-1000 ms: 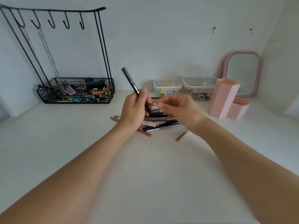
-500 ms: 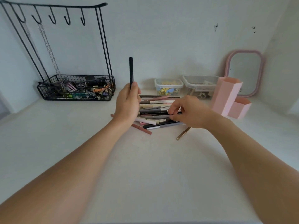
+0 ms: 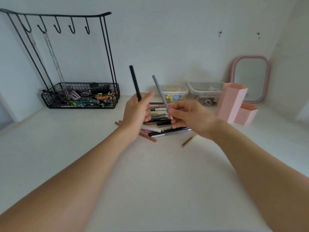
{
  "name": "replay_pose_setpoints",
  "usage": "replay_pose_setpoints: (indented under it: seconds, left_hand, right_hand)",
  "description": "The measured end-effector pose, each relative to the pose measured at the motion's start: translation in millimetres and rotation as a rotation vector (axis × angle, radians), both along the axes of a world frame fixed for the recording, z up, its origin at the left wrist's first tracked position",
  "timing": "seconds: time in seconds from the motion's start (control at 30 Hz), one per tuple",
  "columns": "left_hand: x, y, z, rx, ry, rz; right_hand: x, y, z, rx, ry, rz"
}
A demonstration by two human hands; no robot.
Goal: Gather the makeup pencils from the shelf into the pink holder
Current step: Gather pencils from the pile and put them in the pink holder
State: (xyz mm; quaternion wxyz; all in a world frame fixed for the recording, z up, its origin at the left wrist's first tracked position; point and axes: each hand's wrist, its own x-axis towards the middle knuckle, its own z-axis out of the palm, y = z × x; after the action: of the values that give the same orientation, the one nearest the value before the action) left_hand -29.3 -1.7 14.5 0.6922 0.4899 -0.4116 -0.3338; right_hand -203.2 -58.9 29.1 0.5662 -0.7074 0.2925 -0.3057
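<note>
The left hand (image 3: 136, 113) has its fingers curled round the lower end of a black pencil (image 3: 135, 82), which stands nearly upright, its top leaning slightly left. The right hand (image 3: 189, 117) pinches a grey pencil (image 3: 161, 96) near its lower end; its long axis tilts up and to the left, the pale tip pointing down. Below and between both hands, the pile of pencils (image 3: 160, 121) lies on the white shelf (image 3: 150, 181), most running left to right; one dark barrel carries pale writing too small to read. The pink holder (image 3: 232, 104) stands upright to the right of the pile, apart from it.
</note>
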Motion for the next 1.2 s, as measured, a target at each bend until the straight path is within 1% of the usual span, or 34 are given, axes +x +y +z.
replay_pose_setpoints:
  seconds: [0.07, 0.17, 0.23, 0.3, 0.37, 0.4, 0.5, 0.6, 0.7, 0.77, 1.03, 1.1, 1.2]
  left_hand:
    - [-8, 1, -1, 0.012, -0.044, -0.041]
    - [-14, 3, -4, 0.019, -0.194, -0.037]
    - [-13, 3, -6, 0.011, -0.243, -0.013]
    - [-11, 2, -7, 0.026, -0.320, 0.063]
    - [-10, 1, -6, 0.035, -0.385, 0.117]
    - [-9, 1, -5, 0.035, -0.356, 0.126]
    - [2, 1, 3, 0.052, -0.152, 0.126]
    - [13, -1, 5, 0.111, -0.130, 0.135]
    - [16, -2, 2, 0.172, -0.104, 0.146]
    - [16, -2, 2, 0.173, -0.077, 0.144]
    - [16, -1, -1, 0.151, -0.080, 0.123]
    - [17, -2, -2, 0.147, -0.075, 0.124]
    - [17, -2, 0, 0.119, -0.044, 0.144]
  right_hand:
    - [14, 12, -6, 0.055, -0.099, 0.058]
    - [28, 24, -12, 0.017, -0.163, 0.012]
    - [30, 27, -12, 0.004, -0.159, -0.034]
    - [29, 29, -12, -0.017, -0.147, -0.058]
    - [28, 27, -13, -0.148, -0.074, -0.116]
    - [27, 24, -14, -0.256, -0.004, -0.163]
    - [25, 15, -15, -0.552, 0.249, -0.237]
    - [25, 15, -17, -0.677, 0.405, -0.189]
    - [28, 18, -20, -0.716, 0.459, -0.149]
    - [28, 17, -20, -0.722, 0.466, -0.143]
    - [16, 3, -15, -0.755, 0.546, -0.184]
    - [12, -1, -11, -0.752, 0.523, -0.205]
    - [2, -8, 2, -0.665, 0.396, -0.272]
